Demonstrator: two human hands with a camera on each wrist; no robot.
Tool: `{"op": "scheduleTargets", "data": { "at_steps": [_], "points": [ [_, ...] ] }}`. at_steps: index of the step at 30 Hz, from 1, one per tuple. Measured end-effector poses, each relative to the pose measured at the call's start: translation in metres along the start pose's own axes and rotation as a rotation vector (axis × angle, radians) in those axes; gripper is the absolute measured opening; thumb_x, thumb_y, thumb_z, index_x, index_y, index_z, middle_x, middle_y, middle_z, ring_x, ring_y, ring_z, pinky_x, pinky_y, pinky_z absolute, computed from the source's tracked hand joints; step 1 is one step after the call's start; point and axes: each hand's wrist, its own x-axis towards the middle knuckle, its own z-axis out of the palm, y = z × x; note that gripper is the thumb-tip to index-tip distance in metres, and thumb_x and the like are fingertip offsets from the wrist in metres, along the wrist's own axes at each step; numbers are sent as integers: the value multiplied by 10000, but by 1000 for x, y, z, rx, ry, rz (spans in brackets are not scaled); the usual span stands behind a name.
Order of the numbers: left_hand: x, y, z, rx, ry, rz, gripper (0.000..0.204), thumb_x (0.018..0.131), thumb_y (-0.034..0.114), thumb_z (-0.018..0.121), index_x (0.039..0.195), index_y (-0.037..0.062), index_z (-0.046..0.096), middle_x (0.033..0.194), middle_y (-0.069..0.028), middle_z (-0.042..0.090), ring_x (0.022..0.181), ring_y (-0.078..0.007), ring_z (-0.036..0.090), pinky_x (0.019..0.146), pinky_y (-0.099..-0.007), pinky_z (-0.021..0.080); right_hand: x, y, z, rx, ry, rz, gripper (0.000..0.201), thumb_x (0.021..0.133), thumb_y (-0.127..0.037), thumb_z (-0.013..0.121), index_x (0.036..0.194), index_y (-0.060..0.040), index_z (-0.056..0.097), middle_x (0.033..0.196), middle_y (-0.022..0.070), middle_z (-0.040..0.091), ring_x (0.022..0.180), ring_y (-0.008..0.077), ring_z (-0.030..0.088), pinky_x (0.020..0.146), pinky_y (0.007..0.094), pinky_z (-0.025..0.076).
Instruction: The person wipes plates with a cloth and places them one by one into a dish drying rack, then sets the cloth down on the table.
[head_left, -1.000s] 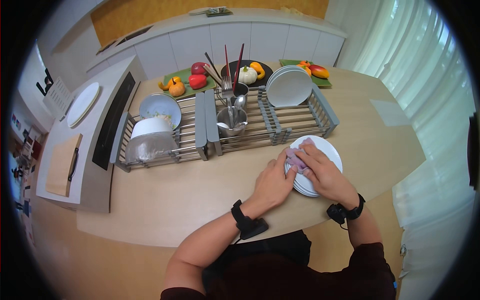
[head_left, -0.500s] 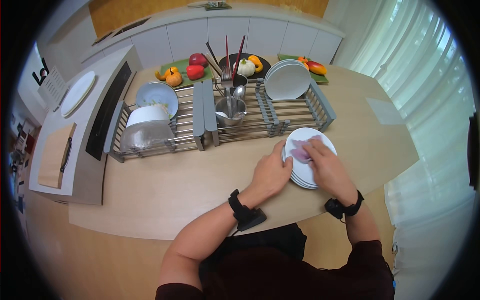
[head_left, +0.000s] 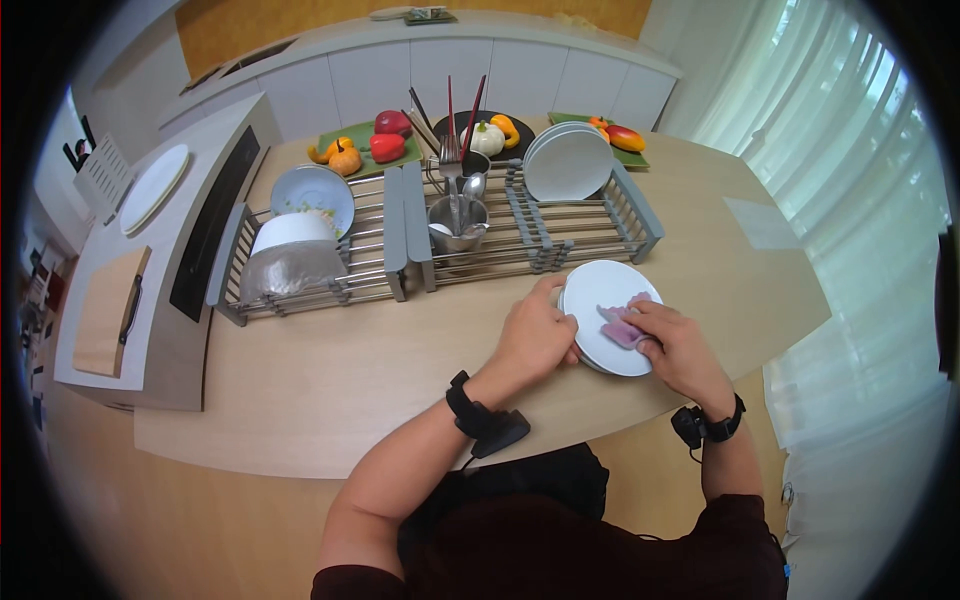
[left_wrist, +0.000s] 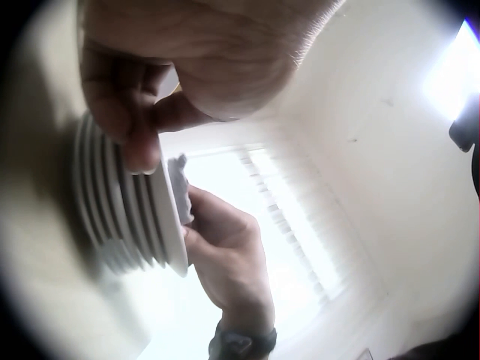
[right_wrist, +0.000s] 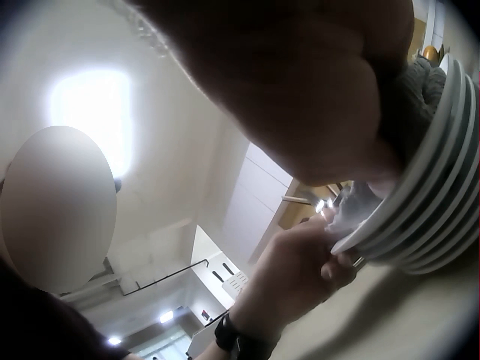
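A stack of white plates sits on the table in front of the person, its several rims showing side-on in the left wrist view. At its left edge the left hand grips the top plate, thumb on the rim and fingertips tucked against the edges below. A crumpled pale purple cloth lies on the top plate's face. The right hand pinches this cloth between thumb and fingers and presses it onto the plate. In the right wrist view, the hand partly hides the cloth.
Behind the stack stands a metal dish rack with upright plates and a cutlery cup. The left rack section holds bowls. Trays with vegetables lie farther back. A cutting board rests on the left counter.
The right hand has drawn the cloth from the plate's left side toward its right and lower middle. The left hand keeps to the left edge, and the top plate now sits slightly shifted over the stack.
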Motion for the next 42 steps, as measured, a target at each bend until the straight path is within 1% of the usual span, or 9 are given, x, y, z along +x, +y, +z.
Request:
{"op": "scheduleTargets", "data": {
  "at_steps": [16, 22, 24, 25, 28, 32, 37, 40, 42],
  "points": [
    [-7, 19, 4, -153, -92, -186, 364, 1074, 94, 657, 1361, -58, 493, 845, -133, 739, 644, -175, 722, 576, -302, 566, 24, -25, 22, 277, 137, -157, 456, 903, 134, 634, 1320, -20, 737, 1436, 222, 708, 1360, 406, 668, 1137, 446, 553],
    [-24, 29, 1, 4, -193, -38, 312, 1083, 79, 629, 1334, -25, 477, 802, -113, 719, 634, -184, 720, 619, -343, 564, 52, 24, -2, 186, 468, -52, 417, 926, 133, 618, 1297, -5, 748, 1374, 181, 754, 1255, 336, 731, 1098, 408, 570],
    [-27, 34, -1, 30, -198, -33, 313, 1083, 83, 629, 1337, -21, 477, 806, -113, 721, 636, -182, 720, 627, -345, 559, 55, 46, -16, 678, 365, 308, 352, 987, 100, 583, 1287, 26, 750, 1298, 146, 766, 1139, 245, 740, 1043, 377, 584],
    [-28, 36, -1, 52, -206, -29, 315, 1084, 88, 629, 1339, -16, 477, 809, -114, 723, 638, -180, 720, 635, -347, 554, 55, 60, -21, 683, 372, 308, 352, 987, 100, 583, 1287, 26, 750, 1298, 146, 766, 1139, 245, 740, 1043, 377, 584],
    [-27, 39, -2, 126, -168, 7, 310, 1085, 99, 627, 1337, -3, 478, 825, -115, 732, 645, -174, 724, 651, -345, 546, 56, 93, -20, 1486, 241, 139, 330, 1039, 15, 604, 1357, 66, 675, 1239, 136, 759, 1084, 223, 746, 1009, 360, 604],
    [-19, 44, 1, 114, -151, 17, 301, 1081, 89, 626, 1329, 5, 478, 831, -119, 737, 636, -176, 721, 629, -339, 546, 64, 99, -11, 1686, 179, 167, 361, 1081, -68, 620, 1425, 39, 635, 1323, 168, 742, 1153, 252, 754, 1021, 387, 625],
    [19, 77, -5, 384, 149, 292, 278, 1073, 66, 637, 1300, 3, 489, 761, -108, 718, 609, -162, 709, 582, -327, 545, 85, 74, 1, 1864, 181, 262, 426, 1145, -210, 567, 1497, 29, 587, 1457, 201, 685, 1232, 266, 743, 1026, 420, 643],
    [59, 115, -14, 483, 225, 328, 280, 1057, 68, 653, 1287, 15, 502, 724, -133, 705, 627, -234, 723, 604, -376, 547, 99, 89, -6, 1685, 252, 180, 408, 1108, -117, 581, 1472, 66, 585, 1422, 187, 694, 1225, 267, 743, 1040, 410, 634],
    [87, 133, -20, 937, 413, 643, 293, 1024, 52, 660, 1277, 31, 512, 741, -195, 708, 698, -374, 730, 646, -479, 545, 118, 140, -7, 1549, 186, 90, 399, 1081, -49, 572, 1455, 89, 578, 1385, 164, 697, 1214, 260, 732, 1070, 407, 601]
  ]
}}
